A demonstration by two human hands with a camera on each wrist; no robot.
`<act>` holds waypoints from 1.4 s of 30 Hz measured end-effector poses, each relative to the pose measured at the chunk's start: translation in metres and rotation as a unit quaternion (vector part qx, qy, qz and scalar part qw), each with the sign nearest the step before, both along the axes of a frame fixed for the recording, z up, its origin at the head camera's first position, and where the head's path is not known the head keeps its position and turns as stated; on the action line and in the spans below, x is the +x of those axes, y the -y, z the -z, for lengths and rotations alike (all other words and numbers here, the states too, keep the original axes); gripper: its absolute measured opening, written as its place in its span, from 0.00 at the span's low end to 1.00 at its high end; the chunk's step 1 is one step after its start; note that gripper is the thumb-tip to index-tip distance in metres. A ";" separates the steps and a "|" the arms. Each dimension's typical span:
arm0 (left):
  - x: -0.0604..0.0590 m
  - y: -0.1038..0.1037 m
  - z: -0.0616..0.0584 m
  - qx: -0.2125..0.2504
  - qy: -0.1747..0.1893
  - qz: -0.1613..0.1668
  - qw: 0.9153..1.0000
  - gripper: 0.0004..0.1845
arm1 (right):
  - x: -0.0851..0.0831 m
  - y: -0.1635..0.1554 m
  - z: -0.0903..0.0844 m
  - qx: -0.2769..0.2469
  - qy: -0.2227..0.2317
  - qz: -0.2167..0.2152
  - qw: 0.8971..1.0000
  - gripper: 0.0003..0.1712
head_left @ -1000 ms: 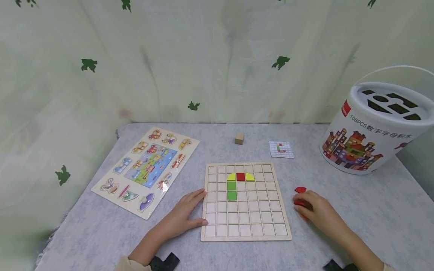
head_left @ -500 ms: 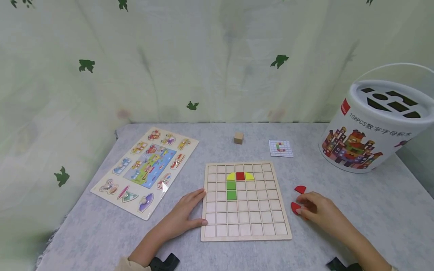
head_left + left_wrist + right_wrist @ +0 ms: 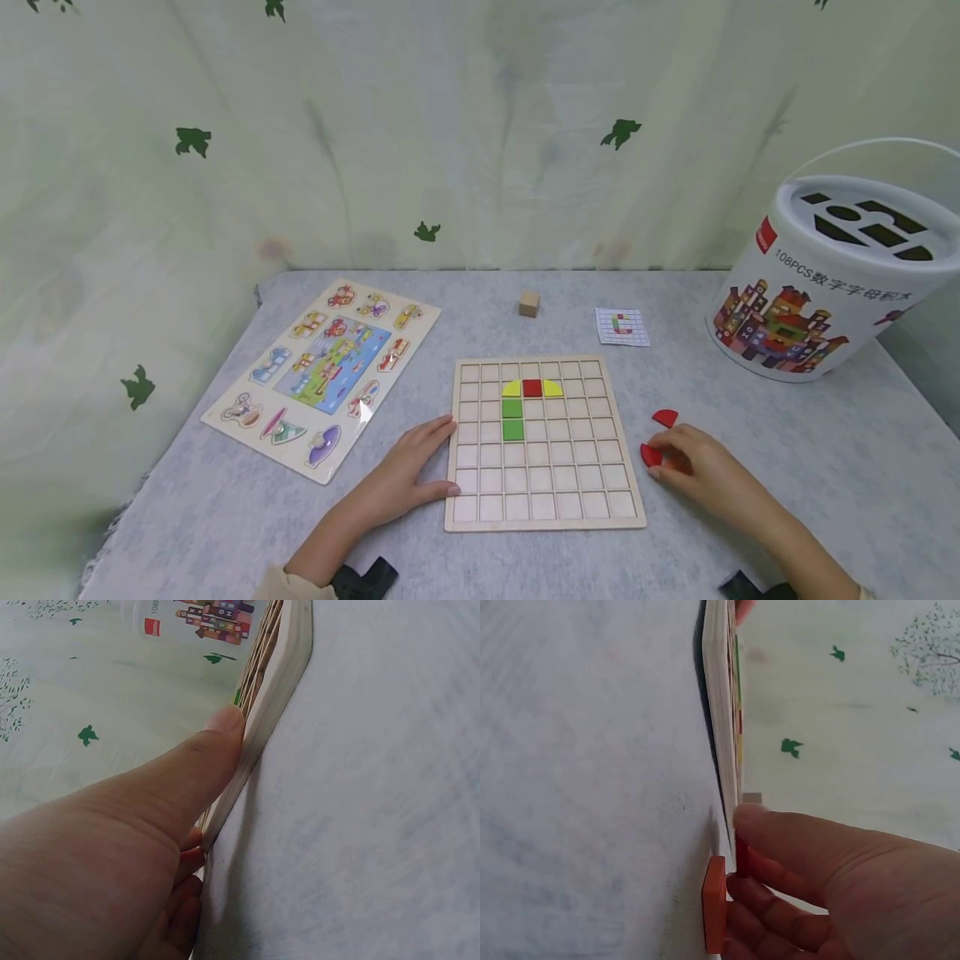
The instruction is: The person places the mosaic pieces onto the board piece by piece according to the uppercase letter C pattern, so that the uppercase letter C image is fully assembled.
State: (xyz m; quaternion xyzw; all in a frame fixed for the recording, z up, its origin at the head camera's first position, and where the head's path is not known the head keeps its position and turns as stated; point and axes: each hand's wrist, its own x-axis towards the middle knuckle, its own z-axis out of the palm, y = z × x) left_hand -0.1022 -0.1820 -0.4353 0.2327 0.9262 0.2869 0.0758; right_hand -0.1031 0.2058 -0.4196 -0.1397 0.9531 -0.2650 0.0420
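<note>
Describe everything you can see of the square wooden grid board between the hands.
The square wooden grid board is pale, unpainted-looking wood, lying flat on the grey table. Thin ribs divide it into small square cells within a raised rim. Five cells are filled: a yellow quarter-round, a red square and another yellow quarter-round in a row, with two green squares below the left one. The left hand rests against its left edge. The right hand, beside its right edge, holds a red quarter-round piece.

The right hand (image 3: 693, 467) pinches a red piece (image 3: 650, 455) beside the grid board (image 3: 543, 521), which the left hand (image 3: 408, 475) steadies.
</note>
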 end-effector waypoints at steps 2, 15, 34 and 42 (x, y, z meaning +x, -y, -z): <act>0.000 0.000 0.000 0.001 -0.008 0.003 1.000 0.42 | 0.001 0.003 -0.004 -0.014 0.003 0.001 1.000 0.17; 0.001 0.001 0.000 0.005 0.000 0.000 1.000 0.41 | 0.006 0.071 -0.033 -0.127 -0.130 -0.120 0.976 0.18; 0.001 0.000 -0.002 0.001 0.005 0.000 1.000 0.41 | -0.018 0.128 0.013 -0.105 -0.096 -0.176 0.974 0.16; 0.001 0.000 0.000 0.004 0.009 -0.003 1.000 0.41 | -0.020 0.133 0.014 -0.102 -0.108 -0.165 0.975 0.12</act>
